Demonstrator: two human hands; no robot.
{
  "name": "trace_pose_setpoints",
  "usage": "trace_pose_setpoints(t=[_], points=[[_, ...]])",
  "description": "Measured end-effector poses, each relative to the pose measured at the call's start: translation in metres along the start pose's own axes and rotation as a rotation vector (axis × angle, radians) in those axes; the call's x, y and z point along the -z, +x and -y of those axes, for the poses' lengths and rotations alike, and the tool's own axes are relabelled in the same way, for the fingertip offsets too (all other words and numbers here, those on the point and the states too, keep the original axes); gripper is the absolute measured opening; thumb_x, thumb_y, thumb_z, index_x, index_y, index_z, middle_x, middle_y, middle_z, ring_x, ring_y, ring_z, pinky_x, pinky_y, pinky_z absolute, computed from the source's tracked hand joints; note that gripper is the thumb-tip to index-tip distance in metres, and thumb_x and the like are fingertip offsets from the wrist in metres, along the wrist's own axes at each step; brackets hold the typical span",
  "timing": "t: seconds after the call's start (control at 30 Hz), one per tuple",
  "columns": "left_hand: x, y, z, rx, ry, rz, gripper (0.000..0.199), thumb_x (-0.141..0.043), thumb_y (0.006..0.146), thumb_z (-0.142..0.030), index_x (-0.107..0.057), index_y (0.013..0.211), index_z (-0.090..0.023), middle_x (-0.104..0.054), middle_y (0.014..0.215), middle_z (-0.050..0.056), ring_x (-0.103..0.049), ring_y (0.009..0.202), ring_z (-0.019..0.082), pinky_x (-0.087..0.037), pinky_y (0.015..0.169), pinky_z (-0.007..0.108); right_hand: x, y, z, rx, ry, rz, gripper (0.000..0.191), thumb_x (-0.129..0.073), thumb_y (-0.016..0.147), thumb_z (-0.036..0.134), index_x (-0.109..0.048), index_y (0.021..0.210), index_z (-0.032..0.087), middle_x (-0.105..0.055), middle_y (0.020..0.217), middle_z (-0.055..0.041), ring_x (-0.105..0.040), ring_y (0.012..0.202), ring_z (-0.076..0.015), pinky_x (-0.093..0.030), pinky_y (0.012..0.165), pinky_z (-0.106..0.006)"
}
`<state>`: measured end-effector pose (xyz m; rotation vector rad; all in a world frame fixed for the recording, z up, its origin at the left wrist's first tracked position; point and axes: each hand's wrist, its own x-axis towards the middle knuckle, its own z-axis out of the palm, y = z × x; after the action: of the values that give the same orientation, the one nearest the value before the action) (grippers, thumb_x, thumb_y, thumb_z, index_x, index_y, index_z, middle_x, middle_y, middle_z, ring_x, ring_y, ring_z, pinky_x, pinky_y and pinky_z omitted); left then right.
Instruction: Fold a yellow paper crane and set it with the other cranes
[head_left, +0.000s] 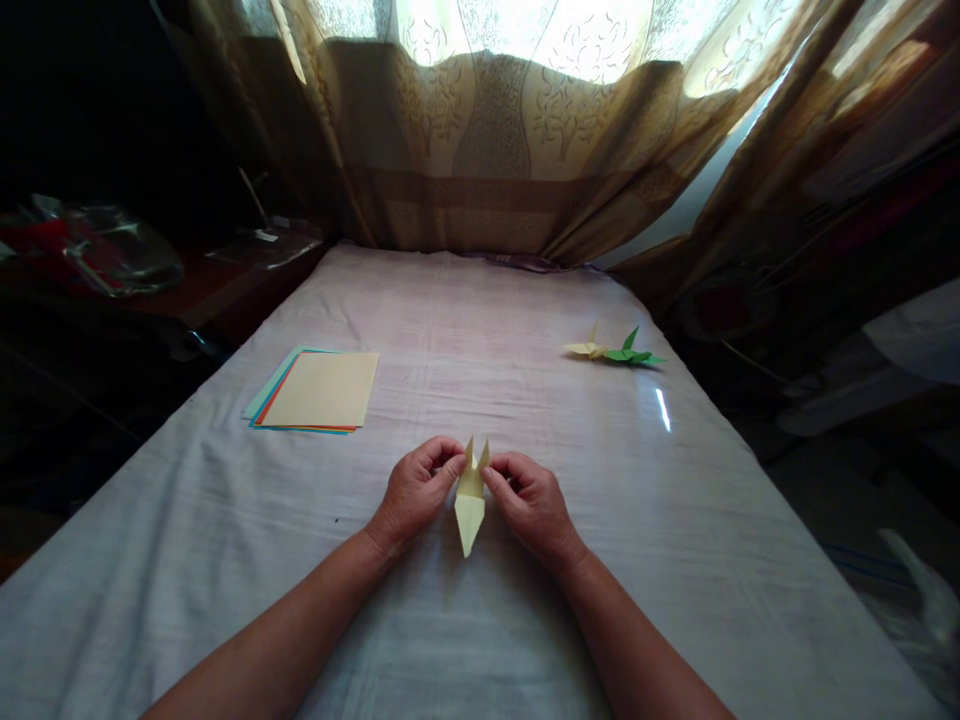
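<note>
A pale yellow folded paper (469, 515) is held upright between both hands near the middle of the head view. Two narrow points rise at its top, and a wider pointed flap hangs toward me. My left hand (421, 492) pinches its left edge between thumb and fingers. On the opposite edge, my right hand (534, 502) has the same kind of pinch, thumb against the paper. The fingertips behind the paper are partly hidden.
A stack of coloured square sheets (322, 390) lies at the left on the cloth-covered surface (465, 300). At the right are a cream folded paper figure (590, 349) and a green one (631, 354). Curtains (495, 130) hang behind.
</note>
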<state>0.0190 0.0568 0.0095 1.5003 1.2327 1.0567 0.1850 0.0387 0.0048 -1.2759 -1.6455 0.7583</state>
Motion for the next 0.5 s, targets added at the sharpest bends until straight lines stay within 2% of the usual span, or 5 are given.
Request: trace_pose_setpoints(t=[0.2, 0.37, 0.5], points=[[0.008, -0.001, 0.0, -0.017, 0.07, 0.09, 0.02, -0.06, 0.083, -0.036, -0.068, 0.087, -0.019, -0.07, 0.081, 0.002, -0.063, 0.077, 0.016, -0.049, 0.07, 0.024, 0.003, 0.001, -0.004, -0.003, 0.056, -0.037, 0.019, -0.056, 0.087, 0.032, -0.069, 0.08, 0.021, -0.068, 0.073, -0.0021, -0.059, 0.063, -0.014, -0.045, 0.058, -0.024], [0.013, -0.006, -0.007, -0.222, 0.276, 0.085, 0.014, -0.068, 0.08, -0.034, -0.07, 0.088, -0.022, -0.071, 0.089, 0.002, -0.063, 0.088, 0.019, -0.047, 0.083, 0.03, 0.008, 0.003, -0.007, -0.076, 0.221, -0.073, 0.019, -0.058, 0.086, 0.036, -0.07, 0.083, 0.021, -0.071, 0.079, -0.0024, -0.064, 0.07, -0.0159, -0.049, 0.064, -0.025], [0.009, -0.012, -0.014, -0.328, 0.36, 0.041, 0.01, -0.066, 0.082, -0.031, -0.068, 0.088, -0.023, -0.07, 0.088, 0.003, -0.062, 0.088, 0.019, -0.046, 0.083, 0.031, 0.007, 0.005, -0.006, -0.114, 0.301, -0.082, 0.019, -0.061, 0.083, 0.038, -0.069, 0.079, 0.021, -0.071, 0.074, -0.0016, -0.063, 0.067, -0.0154, -0.051, 0.064, -0.025]])
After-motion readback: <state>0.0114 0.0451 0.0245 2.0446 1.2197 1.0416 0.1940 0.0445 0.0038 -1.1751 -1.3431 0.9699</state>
